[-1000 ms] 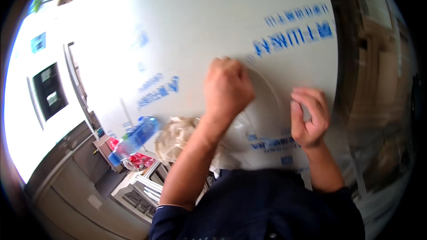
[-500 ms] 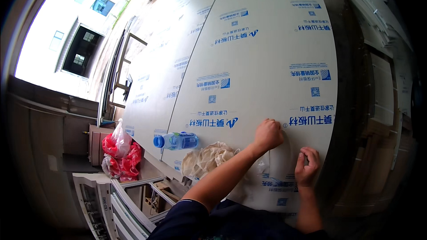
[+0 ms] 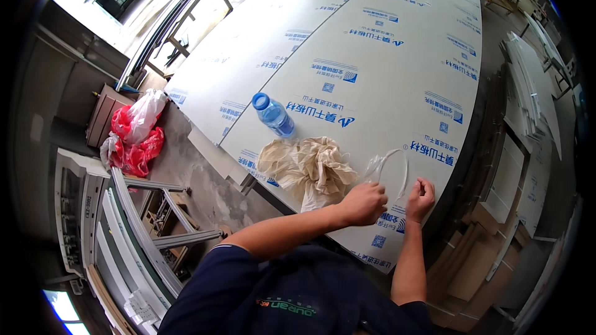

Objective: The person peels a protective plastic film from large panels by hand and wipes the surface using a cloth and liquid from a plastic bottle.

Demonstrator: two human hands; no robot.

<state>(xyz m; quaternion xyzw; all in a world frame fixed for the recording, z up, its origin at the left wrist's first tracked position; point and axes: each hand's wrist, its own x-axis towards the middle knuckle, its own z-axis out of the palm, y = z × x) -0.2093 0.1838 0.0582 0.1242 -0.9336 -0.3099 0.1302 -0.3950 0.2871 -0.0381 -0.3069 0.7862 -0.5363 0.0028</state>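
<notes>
My left hand (image 3: 366, 203) is closed above the near edge of a large pale printed panel (image 3: 397, 74). A thin white cord (image 3: 406, 170) arches up from its fingers and curves down toward my right hand (image 3: 420, 200). That hand is closed too, its fingertips pinched, and what it holds, if anything, is hidden. Beside my left hand lies a crumpled cream cloth (image 3: 313, 167), with a bit of clear plastic (image 3: 374, 166) at its right. Behind the cloth, a clear bottle with a blue cap (image 3: 273, 115) rests on the panel.
Red and white plastic bags (image 3: 136, 133) sit on the left, off the panel. Nearer is a metal frame (image 3: 167, 223) with rails. Stacked white boards (image 3: 528, 87) and brown boards (image 3: 472, 260) stand along the right. A metal rack (image 3: 180, 25) is at the far left.
My left hand has come nearer my body, and the white cord now shows as a raised loop. The view has shifted, bringing more of the near floor and my shirt into sight.
</notes>
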